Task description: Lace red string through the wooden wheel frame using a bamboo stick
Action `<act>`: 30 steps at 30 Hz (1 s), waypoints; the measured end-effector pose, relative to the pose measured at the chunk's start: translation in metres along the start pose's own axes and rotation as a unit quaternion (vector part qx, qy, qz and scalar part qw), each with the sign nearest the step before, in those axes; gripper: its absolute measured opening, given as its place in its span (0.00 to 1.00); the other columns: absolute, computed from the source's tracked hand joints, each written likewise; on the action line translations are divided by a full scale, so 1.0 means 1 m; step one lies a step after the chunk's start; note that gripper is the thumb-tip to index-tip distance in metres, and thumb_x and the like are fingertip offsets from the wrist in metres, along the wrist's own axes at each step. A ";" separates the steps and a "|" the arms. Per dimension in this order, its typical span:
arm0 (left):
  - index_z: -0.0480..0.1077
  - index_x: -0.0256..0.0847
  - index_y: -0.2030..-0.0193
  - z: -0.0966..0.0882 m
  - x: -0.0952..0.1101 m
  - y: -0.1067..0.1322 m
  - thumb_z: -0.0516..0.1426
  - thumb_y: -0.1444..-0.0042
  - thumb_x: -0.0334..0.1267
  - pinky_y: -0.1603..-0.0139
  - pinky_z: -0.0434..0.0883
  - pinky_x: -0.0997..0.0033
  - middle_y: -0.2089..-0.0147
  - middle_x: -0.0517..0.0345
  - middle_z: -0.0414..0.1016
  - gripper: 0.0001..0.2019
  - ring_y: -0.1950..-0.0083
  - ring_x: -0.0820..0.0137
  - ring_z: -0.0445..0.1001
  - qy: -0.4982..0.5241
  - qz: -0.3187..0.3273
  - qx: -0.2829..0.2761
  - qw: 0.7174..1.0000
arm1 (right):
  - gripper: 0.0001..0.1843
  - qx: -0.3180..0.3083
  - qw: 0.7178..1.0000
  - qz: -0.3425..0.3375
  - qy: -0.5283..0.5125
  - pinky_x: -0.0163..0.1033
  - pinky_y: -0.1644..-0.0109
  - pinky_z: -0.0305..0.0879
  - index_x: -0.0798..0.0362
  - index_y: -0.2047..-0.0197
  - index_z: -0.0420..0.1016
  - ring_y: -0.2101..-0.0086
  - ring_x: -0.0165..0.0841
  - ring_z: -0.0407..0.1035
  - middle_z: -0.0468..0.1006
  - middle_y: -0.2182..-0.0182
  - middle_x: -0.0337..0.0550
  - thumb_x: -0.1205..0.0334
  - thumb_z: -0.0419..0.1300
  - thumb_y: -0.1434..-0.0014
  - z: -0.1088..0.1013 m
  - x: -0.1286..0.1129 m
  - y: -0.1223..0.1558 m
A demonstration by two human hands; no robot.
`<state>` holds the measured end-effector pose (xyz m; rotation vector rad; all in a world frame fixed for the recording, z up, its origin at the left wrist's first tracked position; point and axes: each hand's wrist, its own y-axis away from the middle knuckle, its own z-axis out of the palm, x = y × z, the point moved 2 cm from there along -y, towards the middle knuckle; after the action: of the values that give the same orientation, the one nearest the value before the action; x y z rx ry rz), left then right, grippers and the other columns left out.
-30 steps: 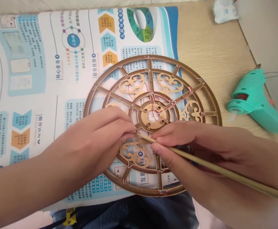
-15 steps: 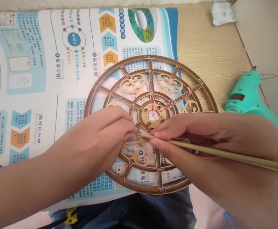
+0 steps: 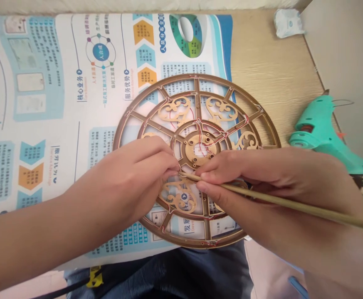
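A round bronze-coloured metal frame [image 3: 196, 220] with spokes, rings and gold scroll ornaments [image 3: 221, 109] lies in front of me. Thin red and white wires [image 3: 198, 123] run along its rings and spokes. In my right hand [image 3: 246, 174] is a slim wooden stick [image 3: 281, 202], pinched near its tip between thumb and fingers. The tip touches the frame's inner ring area, below the hub [image 3: 206, 153]. My left hand [image 3: 140, 174] is closed beside that tip, its fingertips pressed together over the frame. What they pinch is hidden.
Under the frame lies a printed poster sheet [image 3: 65, 174] on a wooden table [image 3: 256, 54]. A teal glue gun [image 3: 321, 133] rests at the right. A small white packet [image 3: 289, 23] is at the back right. Dark cloth [image 3: 169, 274] shows below the table edge.
The whole view has shifted slightly. Both hands keep nearly the same place on the frame, and the stick's tip stays by the left fingertips.
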<state>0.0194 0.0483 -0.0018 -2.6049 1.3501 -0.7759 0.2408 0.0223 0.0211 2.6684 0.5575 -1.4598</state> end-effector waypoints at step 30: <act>0.70 0.40 0.52 0.004 -0.005 0.006 0.51 0.27 0.24 0.51 0.77 0.74 0.51 0.56 0.72 0.10 0.52 0.72 0.74 0.066 -0.046 -0.032 0.996 | 0.12 0.067 0.997 -0.007 -0.038 0.30 0.64 0.78 0.47 0.64 0.73 0.65 0.27 0.81 0.85 0.66 0.31 0.74 0.67 0.34 0.020 0.005 0.013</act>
<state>0.0148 0.0478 -0.0093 -2.7262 1.3166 -0.9481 0.2314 0.0071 0.0044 2.6971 0.4919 -1.6517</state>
